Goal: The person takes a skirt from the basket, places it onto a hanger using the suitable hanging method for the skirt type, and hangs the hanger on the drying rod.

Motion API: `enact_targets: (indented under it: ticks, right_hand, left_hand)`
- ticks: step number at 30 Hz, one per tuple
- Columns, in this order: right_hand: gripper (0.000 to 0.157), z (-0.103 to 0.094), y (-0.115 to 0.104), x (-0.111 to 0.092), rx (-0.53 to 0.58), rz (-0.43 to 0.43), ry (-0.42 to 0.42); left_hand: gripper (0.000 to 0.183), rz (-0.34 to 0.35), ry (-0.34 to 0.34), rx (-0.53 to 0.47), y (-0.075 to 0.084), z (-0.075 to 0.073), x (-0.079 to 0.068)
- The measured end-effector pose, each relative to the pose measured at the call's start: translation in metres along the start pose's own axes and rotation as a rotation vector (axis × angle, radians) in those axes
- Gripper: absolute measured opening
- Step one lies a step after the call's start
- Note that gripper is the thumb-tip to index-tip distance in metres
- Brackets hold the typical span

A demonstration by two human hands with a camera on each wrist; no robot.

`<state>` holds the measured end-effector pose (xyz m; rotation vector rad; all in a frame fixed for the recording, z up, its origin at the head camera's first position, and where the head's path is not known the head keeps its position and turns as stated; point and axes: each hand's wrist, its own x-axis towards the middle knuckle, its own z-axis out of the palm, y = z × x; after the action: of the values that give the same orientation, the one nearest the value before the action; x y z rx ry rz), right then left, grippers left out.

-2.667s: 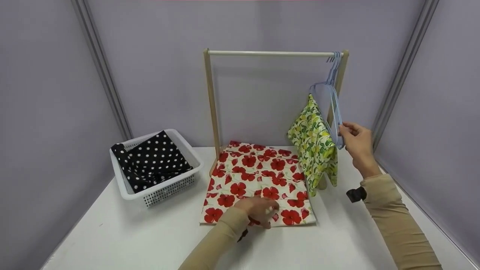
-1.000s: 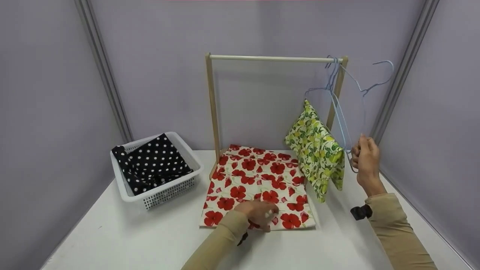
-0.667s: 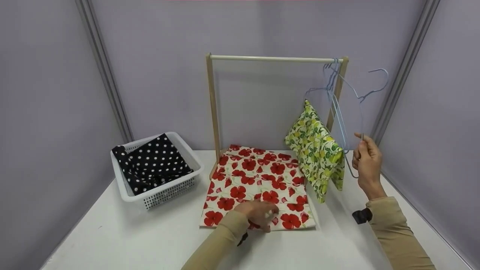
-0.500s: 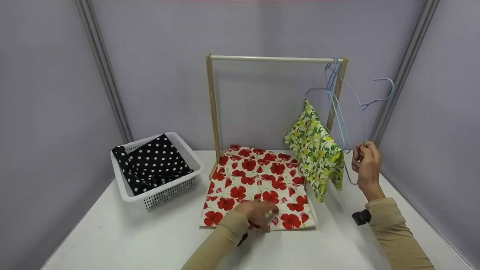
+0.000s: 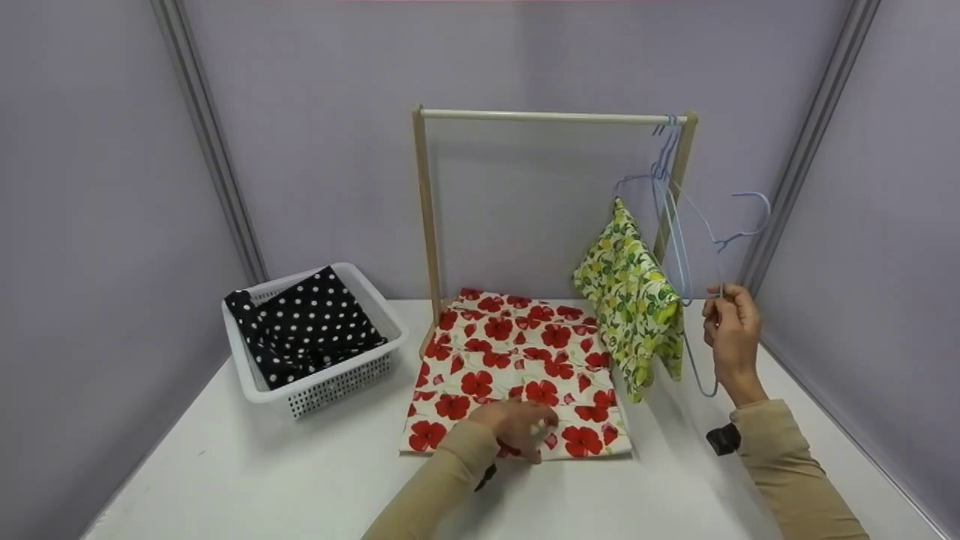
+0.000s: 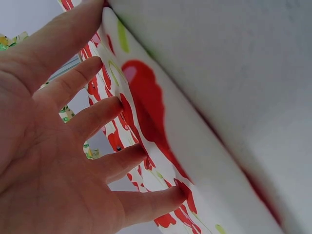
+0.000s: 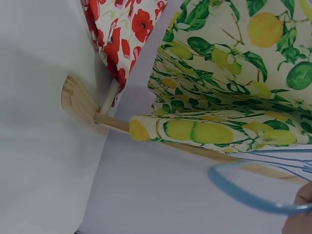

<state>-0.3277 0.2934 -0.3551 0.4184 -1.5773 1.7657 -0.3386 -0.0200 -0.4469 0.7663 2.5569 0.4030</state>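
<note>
My right hand (image 5: 733,330) pinches one side of a light blue hanger (image 7: 239,192) between thumb and fingers. In the head view this hanger is off the rail, turned nearly edge-on, its hook up and to the right. Just left of it hangs a lemon-print cloth (image 5: 630,300) on another hanger, beside other blue hangers (image 5: 663,150) at the rail's right end. My left hand (image 5: 517,427) rests at the near edge of a white cloth with red flowers (image 5: 480,360). Its fingers are spread and nearly straight, with fingertips (image 6: 178,195) against the cloth in the left wrist view.
A wooden rack with a white rail (image 5: 540,116) stands at the back of the white table (image 5: 285,480). To the left, a white basket (image 5: 341,386) holds a black cloth with white dots (image 5: 311,322). Grey walls enclose the table at the back and sides.
My right hand has taken one blue hanger off the rail to the right and lowered it. The lemon-print cloth swung slightly. My left hand stays on the flowered cloth.
</note>
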Motion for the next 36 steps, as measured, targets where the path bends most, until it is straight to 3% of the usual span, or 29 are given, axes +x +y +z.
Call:
enact_targets:
  ticks: [5, 9, 15, 17, 23, 27, 32, 36]
  right_hand:
    - [0.034, 0.001, -0.002, -0.003, -0.114, 0.01, 0.059]
    - [0.032, 0.001, -0.003, -0.004, -0.2, -0.038, 0.044]
    - [0.024, -0.006, 0.005, -0.006, -0.007, -0.025, 0.025]
    - [0.023, -0.01, 0.009, -0.007, 0.031, -0.008, 0.071]
    - [0.045, -0.02, 0.016, -0.011, 0.046, 0.012, 0.23]
    - [0.039, -0.024, 0.015, -0.01, 0.101, -0.033, 0.284]
    - [0.037, -0.025, 0.014, -0.011, 0.084, -0.069, 0.269]
    - [0.036, -0.023, 0.014, -0.01, 0.172, -0.097, 0.206]
  left_hand:
    - [0.05, 0.001, -0.001, -0.008, 0.0, 0.0, -0.001]
    - [0.05, -0.002, -0.002, -0.016, 0.0, 0.0, -0.001]
    - [0.051, -0.008, 0.009, 0.031, 0.0, 0.002, 0.002]
    - [0.051, -0.018, 0.016, 0.043, 0.0, 0.003, 0.003]
    - [0.051, -0.042, 0.009, -0.006, 0.001, 0.003, 0.002]
    - [0.051, -0.011, 0.001, 0.003, 0.001, 0.001, 0.003]
    - [0.051, 0.013, -0.012, 0.006, 0.0, 0.001, 0.004]
    - [0.052, 0.006, 0.005, 0.044, 0.0, 0.002, 0.003]
